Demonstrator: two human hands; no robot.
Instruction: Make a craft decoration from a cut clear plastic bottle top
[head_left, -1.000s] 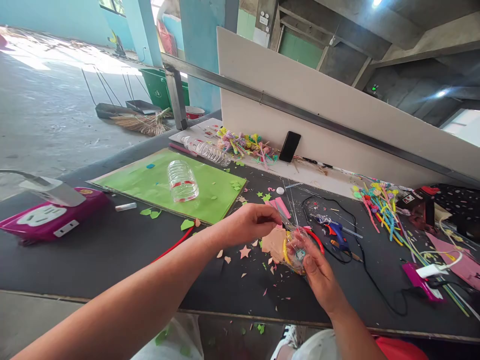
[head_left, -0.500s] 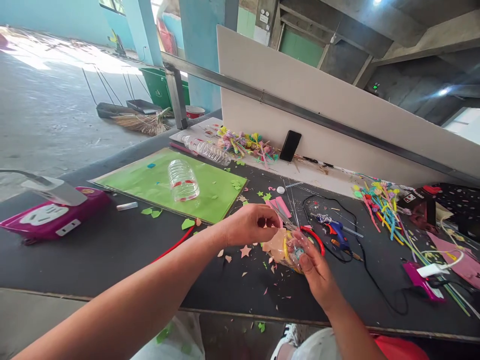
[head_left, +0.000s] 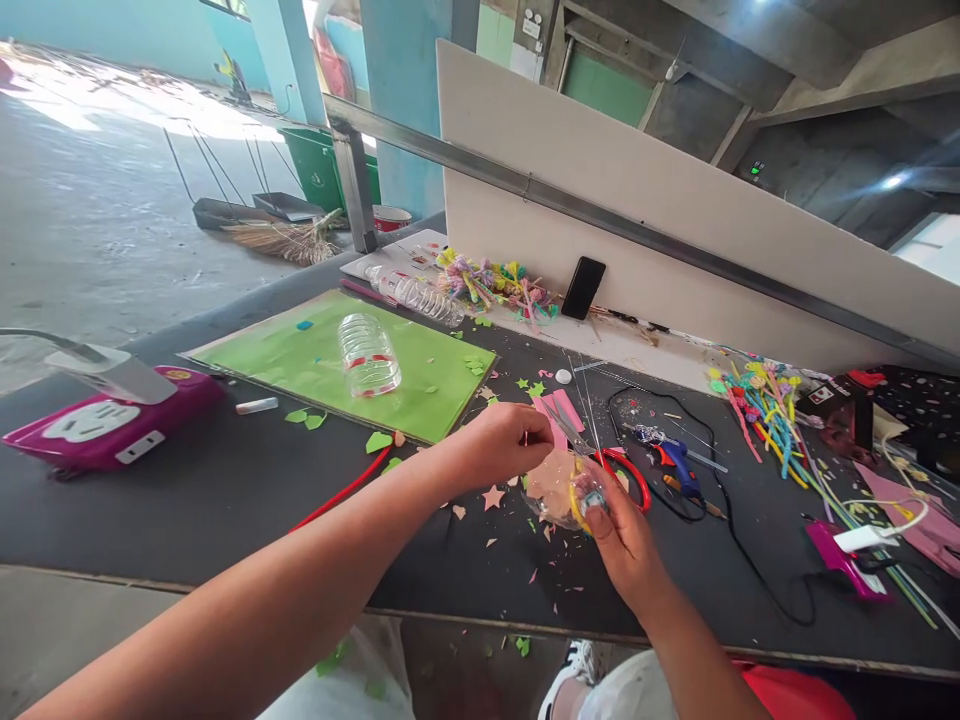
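Tabletop (head_left: 225, 500), black and littered, spread out beneath the work. The left hand (head_left: 525, 440) had curled fingers; whether they pinched anything, I couldn't tell. The right hand (head_left: 624, 535), nearer, gripped the right end of a clear plastic piece (head_left: 553, 505), whose long axis ran roughly left from there to just below the left hand in view. A yellow strip (head_left: 576, 497) showed near the gripped end.

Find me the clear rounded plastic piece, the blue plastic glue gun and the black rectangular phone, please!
Clear rounded plastic piece (head_left: 561, 497): head view, on its see-through side.
Blue plastic glue gun (head_left: 681, 467): head view, on its body.
Black rectangular phone (head_left: 583, 287): head view, on its dark front.
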